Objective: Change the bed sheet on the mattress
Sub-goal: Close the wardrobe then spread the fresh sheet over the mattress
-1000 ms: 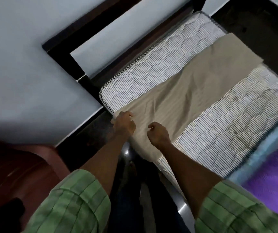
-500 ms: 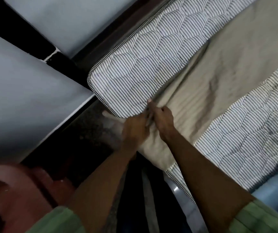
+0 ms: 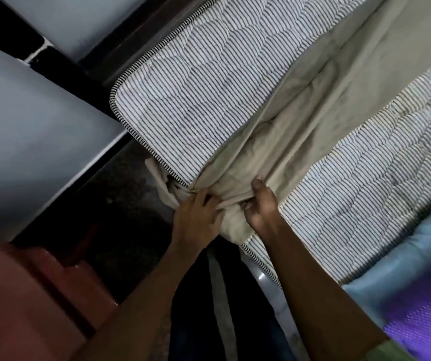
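Observation:
A beige bed sheet (image 3: pixel 321 108) lies folded in a long strip across the striped quilted mattress (image 3: pixel 196 92), running from the near edge to the far right. Its near end is bunched at the mattress edge. My left hand (image 3: pixel 196 217) grips the gathered cloth just below the edge. Beside it, my right hand (image 3: pixel 261 201) pinches a fold of the same sheet, thumb on top. A loose corner of the sheet hangs down left of my left hand.
A dark bed frame (image 3: pixel 120 48) runs along the mattress's far left side, against a pale grey wall (image 3: pixel 27 142). A reddish plastic chair (image 3: pixel 27 303) stands at the lower left. A light blue and purple cloth (image 3: pixel 417 295) lies at the lower right.
The view has closed in on the mattress's near edge. Both hands slid together along the sheet's end and gathered it into a bunch at the edge.

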Demonstrator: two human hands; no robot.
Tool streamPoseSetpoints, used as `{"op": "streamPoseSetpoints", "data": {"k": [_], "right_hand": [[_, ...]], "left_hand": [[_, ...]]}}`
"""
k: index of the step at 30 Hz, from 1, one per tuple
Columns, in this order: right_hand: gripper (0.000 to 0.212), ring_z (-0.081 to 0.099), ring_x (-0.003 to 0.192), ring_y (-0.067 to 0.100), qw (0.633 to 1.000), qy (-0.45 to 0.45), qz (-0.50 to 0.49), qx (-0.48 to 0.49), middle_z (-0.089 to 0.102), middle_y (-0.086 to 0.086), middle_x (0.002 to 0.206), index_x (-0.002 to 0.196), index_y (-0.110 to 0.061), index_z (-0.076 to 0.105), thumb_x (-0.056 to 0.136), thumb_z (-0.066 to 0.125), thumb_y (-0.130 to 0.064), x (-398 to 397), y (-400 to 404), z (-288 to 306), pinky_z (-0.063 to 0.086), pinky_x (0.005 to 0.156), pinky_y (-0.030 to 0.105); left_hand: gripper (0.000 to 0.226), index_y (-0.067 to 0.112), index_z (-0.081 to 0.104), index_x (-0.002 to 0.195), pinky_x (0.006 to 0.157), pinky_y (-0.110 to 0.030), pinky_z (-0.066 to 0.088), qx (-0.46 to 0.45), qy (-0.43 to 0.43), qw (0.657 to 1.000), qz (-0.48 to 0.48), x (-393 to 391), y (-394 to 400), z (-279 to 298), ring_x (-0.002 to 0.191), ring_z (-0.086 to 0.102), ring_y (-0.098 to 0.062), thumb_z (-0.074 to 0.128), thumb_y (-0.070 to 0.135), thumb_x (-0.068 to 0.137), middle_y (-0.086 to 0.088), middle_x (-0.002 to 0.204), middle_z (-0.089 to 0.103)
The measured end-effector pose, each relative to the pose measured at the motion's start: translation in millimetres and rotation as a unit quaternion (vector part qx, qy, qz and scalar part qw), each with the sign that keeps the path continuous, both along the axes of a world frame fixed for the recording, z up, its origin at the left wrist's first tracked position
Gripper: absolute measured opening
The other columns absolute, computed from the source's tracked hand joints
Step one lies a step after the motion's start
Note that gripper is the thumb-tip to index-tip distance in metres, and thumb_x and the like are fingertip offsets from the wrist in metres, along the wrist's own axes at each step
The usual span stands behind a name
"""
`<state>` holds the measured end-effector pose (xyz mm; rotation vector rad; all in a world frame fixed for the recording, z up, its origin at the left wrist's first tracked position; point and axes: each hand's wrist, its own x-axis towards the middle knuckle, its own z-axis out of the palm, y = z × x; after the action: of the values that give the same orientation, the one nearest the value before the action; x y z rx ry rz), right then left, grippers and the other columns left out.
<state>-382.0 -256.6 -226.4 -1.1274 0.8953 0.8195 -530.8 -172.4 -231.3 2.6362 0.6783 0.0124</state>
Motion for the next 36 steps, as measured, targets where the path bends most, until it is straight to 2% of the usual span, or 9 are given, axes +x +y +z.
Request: {"op": "streamPoseSetpoints", "data": {"k": [3, 6, 11, 16, 21, 25, 29, 31, 36], "right_hand": [[0.019, 0.077, 0.085, 0.021, 1.0, 0.001, 0.0, -0.031, 0.08, 0.007, 0.093, 0.117, -0.009, 0.064, 0.107, 0.055, -0.023, 1, 0, 4, 0.06, 0.078, 0.043], [0.027, 0.074, 0.1, 0.031, 0.998, 0.014, -0.005, -0.067, 0.075, 0.017, 0.116, 0.118, -0.009, 0.068, 0.104, 0.061, -0.031, 1, 2, 0, 0.062, 0.081, 0.046], [0.078, 0.069, 0.114, 0.039, 0.999, 0.007, 0.008, 0.032, 0.072, 0.018, 0.124, 0.129, -0.015, 0.067, 0.084, 0.058, -0.078, 4, -1, 16, 0.055, 0.098, 0.058], [0.057, 0.072, 0.109, 0.039, 0.988, -0.095, 0.113, -0.053, 0.074, 0.019, 0.118, 0.128, 0.0, 0.065, 0.082, 0.086, -0.027, 6, -27, 26, 0.062, 0.086, 0.05], [0.052, 0.072, 0.078, 0.029, 0.898, -0.08, 0.244, -0.357, 0.074, 0.017, 0.092, 0.101, 0.005, 0.069, 0.064, 0.092, -0.022, 11, -62, 11, 0.062, 0.069, 0.037], [0.06, 0.067, 0.098, 0.039, 0.848, -0.148, 0.274, -0.428, 0.066, 0.017, 0.108, 0.113, 0.001, 0.059, 0.062, 0.083, -0.02, 1, -64, 11, 0.058, 0.088, 0.047], [0.071, 0.049, 0.119, 0.034, 0.721, -0.396, 0.286, -0.491, 0.045, 0.017, 0.138, 0.143, -0.007, 0.041, 0.079, 0.073, -0.012, -10, -55, 30, 0.043, 0.092, 0.035], [0.052, 0.046, 0.124, 0.03, 0.648, -0.521, 0.301, -0.467, 0.047, 0.016, 0.142, 0.138, -0.008, 0.053, 0.093, 0.072, -0.027, -12, -50, 33, 0.036, 0.096, 0.034], [0.029, 0.041, 0.128, 0.028, 0.666, -0.433, 0.439, -0.419, 0.047, 0.005, 0.148, 0.101, -0.02, 0.073, 0.087, 0.074, -0.045, -9, -47, 13, 0.033, 0.091, 0.03]], "left_hand": [[0.028, 0.024, 0.068, 0.11, 0.066, -0.037, 0.055, -0.053, 0.005, 0.996, 0.074, -5, -12, 9, 0.092, 0.068, -0.025, 0.062, 0.047, 0.095, 0.001, 0.122, 0.061], [0.027, 0.026, 0.064, 0.121, 0.069, -0.039, 0.057, -0.081, 0.009, 0.985, 0.154, 2, -16, 17, 0.101, 0.068, -0.025, 0.062, 0.038, 0.097, 0.004, 0.133, 0.055], [0.063, 0.021, 0.049, 0.145, 0.097, -0.036, 0.049, -0.133, 0.012, 0.97, 0.204, 15, -12, 14, 0.131, 0.052, -0.021, 0.065, 0.049, 0.091, 0.001, 0.155, 0.044], [0.044, 0.02, 0.062, 0.118, 0.086, -0.044, 0.045, -0.034, 0.011, 0.978, 0.206, 14, 5, 7, 0.108, 0.057, -0.03, 0.064, 0.047, 0.084, 0.001, 0.115, 0.064], [0.064, 0.018, 0.062, 0.127, 0.09, -0.045, 0.039, -0.063, 0.038, 0.976, 0.203, 17, 5, 3, 0.108, 0.057, -0.034, 0.077, 0.05, 0.074, -0.006, 0.112, 0.066], [0.043, 0.02, 0.071, 0.104, 0.085, -0.04, 0.046, -0.093, 0.008, 0.992, 0.081, 34, -6, 3, 0.101, 0.057, -0.027, 0.071, 0.049, 0.073, -0.003, 0.105, 0.058], [0.021, 0.016, 0.066, 0.094, 0.073, -0.041, 0.047, -0.111, -0.023, 0.993, -0.031, 42, -31, 14, 0.088, 0.062, -0.032, 0.066, 0.018, 0.073, -0.005, 0.095, 0.061], [0.023, 0.016, 0.066, 0.092, 0.069, -0.041, 0.05, -0.113, -0.039, 0.99, -0.074, 39, -42, 16, 0.085, 0.062, -0.033, 0.055, 0.024, 0.074, -0.007, 0.092, 0.062], [0.021, 0.023, 0.068, 0.093, 0.067, -0.04, 0.057, -0.143, -0.034, 0.988, -0.057, 24, -57, 14, 0.099, 0.065, -0.032, 0.063, 0.039, 0.08, 0.0, 0.099, 0.062]]}}
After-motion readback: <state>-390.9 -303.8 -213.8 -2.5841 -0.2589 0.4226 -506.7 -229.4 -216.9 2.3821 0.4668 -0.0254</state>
